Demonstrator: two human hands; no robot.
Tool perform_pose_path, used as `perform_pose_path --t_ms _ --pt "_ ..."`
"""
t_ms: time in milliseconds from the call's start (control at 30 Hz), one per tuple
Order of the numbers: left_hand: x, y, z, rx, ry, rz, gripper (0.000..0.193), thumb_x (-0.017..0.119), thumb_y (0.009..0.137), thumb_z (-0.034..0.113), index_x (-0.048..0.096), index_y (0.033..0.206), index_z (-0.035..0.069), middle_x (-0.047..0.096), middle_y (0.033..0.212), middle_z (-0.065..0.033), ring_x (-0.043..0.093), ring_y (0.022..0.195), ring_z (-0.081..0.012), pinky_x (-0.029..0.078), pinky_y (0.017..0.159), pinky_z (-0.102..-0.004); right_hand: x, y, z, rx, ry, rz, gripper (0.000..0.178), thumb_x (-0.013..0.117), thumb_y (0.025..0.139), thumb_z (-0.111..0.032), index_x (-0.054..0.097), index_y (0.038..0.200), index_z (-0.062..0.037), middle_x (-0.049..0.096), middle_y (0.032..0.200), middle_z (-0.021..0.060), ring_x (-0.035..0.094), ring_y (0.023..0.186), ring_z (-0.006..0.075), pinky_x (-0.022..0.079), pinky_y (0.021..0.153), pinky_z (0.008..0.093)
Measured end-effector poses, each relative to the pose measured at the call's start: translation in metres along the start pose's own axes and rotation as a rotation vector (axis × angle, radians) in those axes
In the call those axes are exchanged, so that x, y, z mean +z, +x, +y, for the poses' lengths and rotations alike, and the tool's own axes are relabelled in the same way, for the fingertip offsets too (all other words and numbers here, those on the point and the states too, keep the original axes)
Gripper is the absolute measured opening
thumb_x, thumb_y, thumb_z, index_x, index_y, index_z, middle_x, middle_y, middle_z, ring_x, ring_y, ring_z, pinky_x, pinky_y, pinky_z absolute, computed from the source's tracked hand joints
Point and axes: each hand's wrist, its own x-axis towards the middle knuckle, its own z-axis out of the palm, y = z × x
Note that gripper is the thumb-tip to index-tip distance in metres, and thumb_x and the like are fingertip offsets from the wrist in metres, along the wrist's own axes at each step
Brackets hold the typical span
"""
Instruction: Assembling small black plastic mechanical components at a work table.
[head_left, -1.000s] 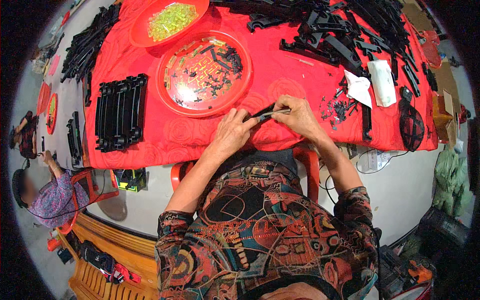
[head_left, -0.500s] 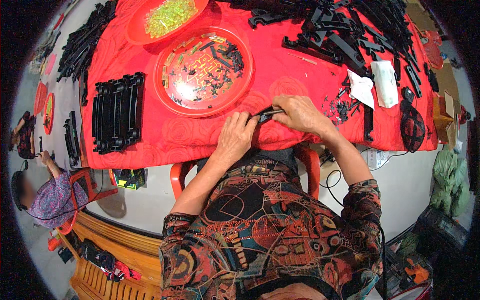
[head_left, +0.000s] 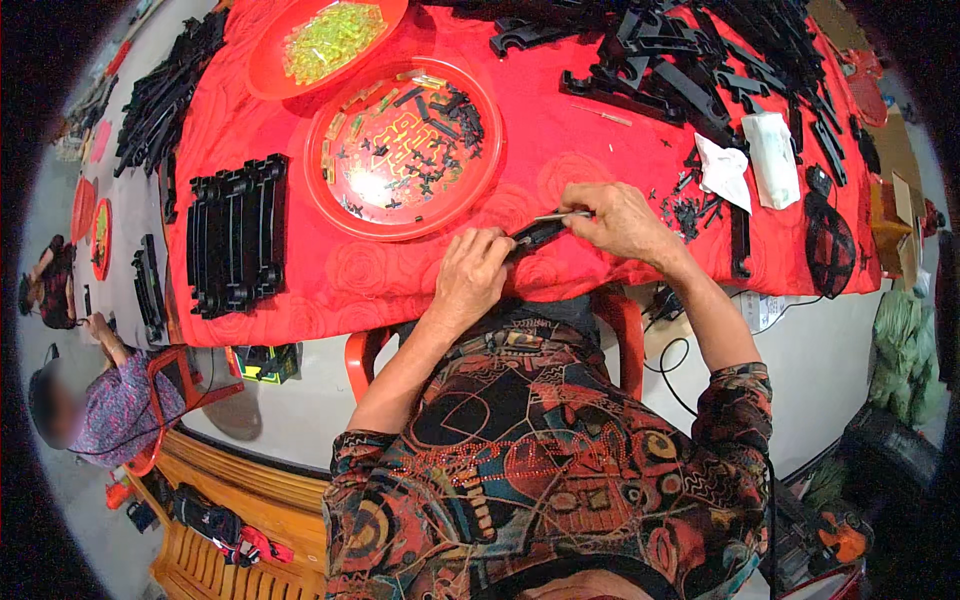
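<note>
My left hand (head_left: 470, 276) is closed on one end of a black plastic bracket (head_left: 537, 236) above the near edge of the red cloth. My right hand (head_left: 625, 222) pinches a thin, light-coloured tool (head_left: 560, 215) lying along the bracket's upper side; its exact kind is unclear. Beyond my hands sits a round red tray (head_left: 315, 150) with small black cross-shaped pieces (head_left: 430, 172) and yellow-green tube pieces along its rim. Small black scraps (head_left: 688, 212) lie on the cloth to the right of my right hand.
A red bowl of yellow-green tubes (head_left: 333, 43) stands far left. Stacked black brackets (head_left: 237, 235) lie at left, with a large heap of brackets (head_left: 660, 95) far right. Near a white roll (head_left: 770, 160) is crumpled tissue (head_left: 722, 168). Another person (head_left: 120, 400) sits at left.
My right hand has shifted slightly right and up. The thin tool now lies above the bracket, and more of the bracket shows between my hands. The view has tilted slightly.
</note>
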Motion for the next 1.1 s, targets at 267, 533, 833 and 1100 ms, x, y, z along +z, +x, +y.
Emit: perform_pose_path --t_ms 267,533,833,1100 --pt "-0.002 0.005 0.002 -0.048 -0.069 0.005 0.023 0.065 0.065 0.003 0.056 0.086 0.005 0.055 0.085 -0.0094 0.053 0.083 -0.0289 0.042 0.068 -0.039 0.007 0.008 -0.016 -0.04 -0.045 -0.144 0.014 0.056 0.075 -0.021 0.058 0.082 -0.0093 0.06 0.067 0.0166 0.059 0.068 0.0377 0.043 0.057 0.0493" --pt "-0.003 0.005 0.004 -0.062 -0.071 -0.005 0.023 0.066 0.066 0.004 0.055 0.085 0.004 0.054 0.085 -0.0096 0.052 0.082 -0.029 0.04 0.067 -0.0387 0.009 0.017 -0.021 -0.054 -0.193 -0.253 0.011 0.054 0.074 -0.018 0.058 0.079 -0.0084 0.06 0.066 0.0167 0.059 0.068 0.0382 0.042 0.057 0.0527" --pt "-0.001 0.003 0.002 -0.059 -0.06 -0.004 0.022 0.065 0.068 0.007 0.055 0.088 0.004 0.054 0.09 -0.0103 0.051 0.085 -0.0288 0.04 0.07 -0.0386 0.009 0.024 -0.03 -0.068 -0.245 -0.309 0.013 0.054 0.071 -0.016 0.059 0.081 -0.0085 0.06 0.069 0.0174 0.06 0.071 0.0382 0.043 0.057 0.0528" --pt "-0.001 0.001 0.001 -0.051 -0.051 -0.028 0.024 0.063 0.068 0.006 0.056 0.091 0.004 0.055 0.093 -0.0108 0.051 0.087 -0.0292 0.041 0.072 -0.0389 0.021 0.029 -0.033 -0.072 -0.336 -0.322 0.011 0.051 0.076 -0.015 0.057 0.082 -0.0078 0.06 0.066 0.0179 0.06 0.068 0.0386 0.043 0.057 0.053"
